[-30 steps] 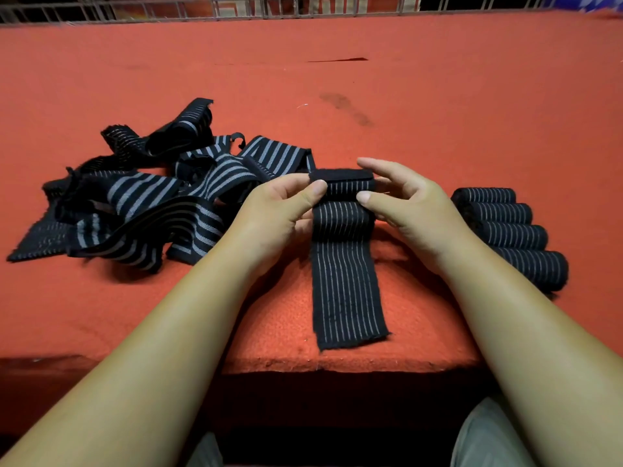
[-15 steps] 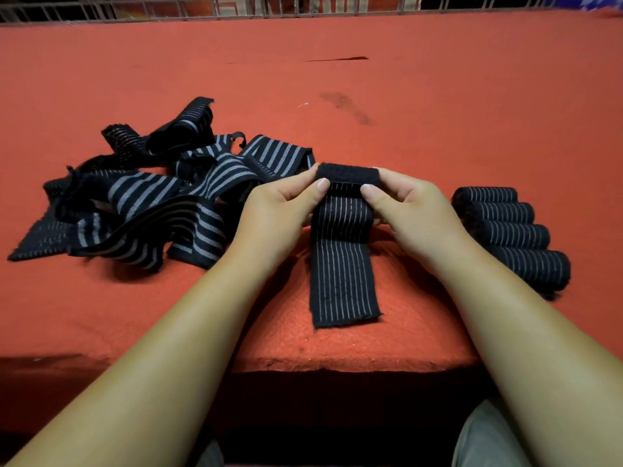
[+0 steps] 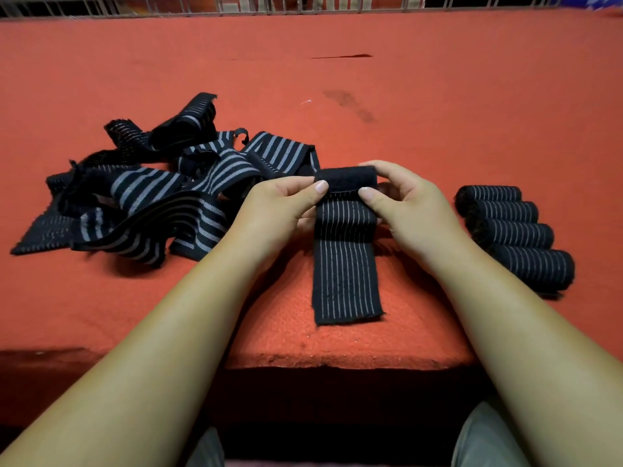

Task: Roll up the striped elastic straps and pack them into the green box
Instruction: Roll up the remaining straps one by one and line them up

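Strap [image 3: 345, 264] lay half rolled on the red surface [image 3: 438, 96], my left hand [image 3: 279, 210] and right hand [image 3: 411, 210] pinched its rolled end from either side, four rolled straps [image 3: 512, 230] sat just right of it, loose straps [image 3: 151, 197] heaped to its left.

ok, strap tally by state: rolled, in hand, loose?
Finished rolls: 4
Strap being rolled: 1, pinched by left hand and right hand
Loose heap: 1 tangle, its straps too overlapped to count
Total: 5 countable straps, plus the heap
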The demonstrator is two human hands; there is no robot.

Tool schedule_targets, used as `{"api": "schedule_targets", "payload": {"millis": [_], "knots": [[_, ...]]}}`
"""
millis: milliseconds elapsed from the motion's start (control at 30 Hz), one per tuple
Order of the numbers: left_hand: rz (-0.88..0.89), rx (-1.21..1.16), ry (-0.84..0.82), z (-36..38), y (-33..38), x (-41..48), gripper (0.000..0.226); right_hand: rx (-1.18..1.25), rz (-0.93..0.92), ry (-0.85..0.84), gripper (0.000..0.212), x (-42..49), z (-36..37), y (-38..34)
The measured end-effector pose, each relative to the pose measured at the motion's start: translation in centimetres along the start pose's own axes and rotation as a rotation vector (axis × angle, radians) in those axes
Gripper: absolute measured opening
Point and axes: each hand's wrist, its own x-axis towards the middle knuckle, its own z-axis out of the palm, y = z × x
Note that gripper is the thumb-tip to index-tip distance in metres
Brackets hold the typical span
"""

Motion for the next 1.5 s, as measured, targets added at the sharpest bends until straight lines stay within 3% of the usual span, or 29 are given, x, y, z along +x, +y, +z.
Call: {"api": "schedule_targets", "payload": {"millis": [133, 267, 433, 700, 867, 1000, 1167, 1367, 1500], "knots": [[0.011, -0.022, 0.041, -0.3, -0.4, 0.6, 0.022, 0.078, 0.081, -0.047, 0.040, -0.1, -0.3, 0.1], [0.032, -0.019, 0.040, -0.3, -0.1, 0.6, 0.027, 0.189, 0.131, 0.000, 0.029, -0.1, 0.0, -0.2], [0.012, -0.069, 0.012, -0.2, 0.1, 0.4, 0.029, 0.172, 0.104, 0.052, 0.020, -0.3, 0.1, -0.6], [-0.035, -0.096, -0.041, -0.2, 0.3, 0.1, 0.034, 0.230, 0.069, 0.025, 0.030, -0.3, -0.2, -0.6], [-0.013, -0.140, -0.025, -0.4, 0.5, 0.2, 0.020, 0.258, 0.075, -0.010, 0.027, -0.2, -0.4, -0.4], [0.010, -0.178, -0.012, -0.3, 0.6, 0.2, 0.030, 0.248, 0.119, -0.002, 0.026, -0.2, -0.2, -0.5], [-0.016, -0.176, -0.024, -0.5, 0.5, 0.3, 0.033, 0.216, 0.098, -0.019, 0.022, -0.2, -0.2, -0.3], [-0.025, -0.072, -0.029, -0.6, 0.5, 0.0, 0.017, 0.183, 0.062, -0.003, 0.026, -0.1, -0.2, -0.1], [-0.030, -0.064, -0.048, -0.7, 0.5, 0.1, 0.026, 0.216, 0.053, -0.031, 0.031, -0.1, -0.3, 0.0]]}}
